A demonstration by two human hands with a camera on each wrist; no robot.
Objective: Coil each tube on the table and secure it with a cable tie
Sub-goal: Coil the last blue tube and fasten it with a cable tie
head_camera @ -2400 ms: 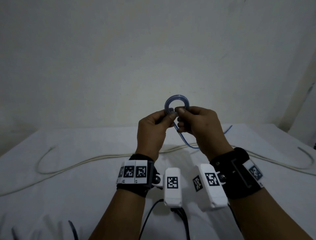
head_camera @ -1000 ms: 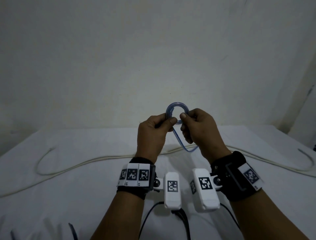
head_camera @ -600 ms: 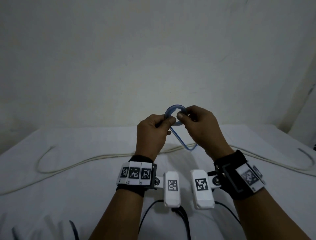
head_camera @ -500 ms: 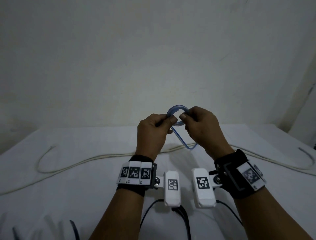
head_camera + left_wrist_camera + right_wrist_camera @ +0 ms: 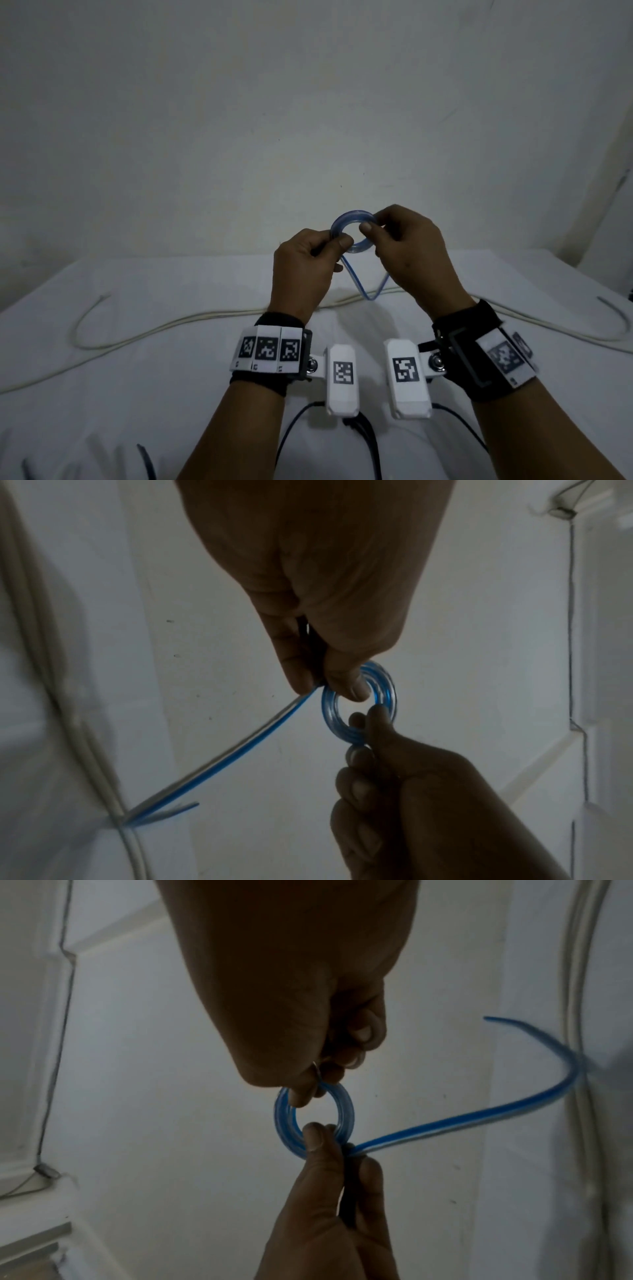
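Above the white table (image 5: 171, 342), the left hand (image 5: 301, 270) and right hand (image 5: 411, 253) each pinched opposite sides of the small coil of blue tube (image 5: 352, 219), its loose tail (image 5: 356, 281) hanging toward a pale tube (image 5: 171, 325) lying across the cloth.

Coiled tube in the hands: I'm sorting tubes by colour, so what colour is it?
Clear blue tube, best seen in the right wrist view.

Both hands, left (image 5: 301, 270) and right (image 5: 409, 255), are raised well above the white surface (image 5: 137, 394), leaving open air beneath them, broken only by the blue tube (image 5: 368, 291) sagging between them. A cream tube (image 5: 191, 320) snakes across the surface; black cables (image 5: 363, 442) trail near the forearms.
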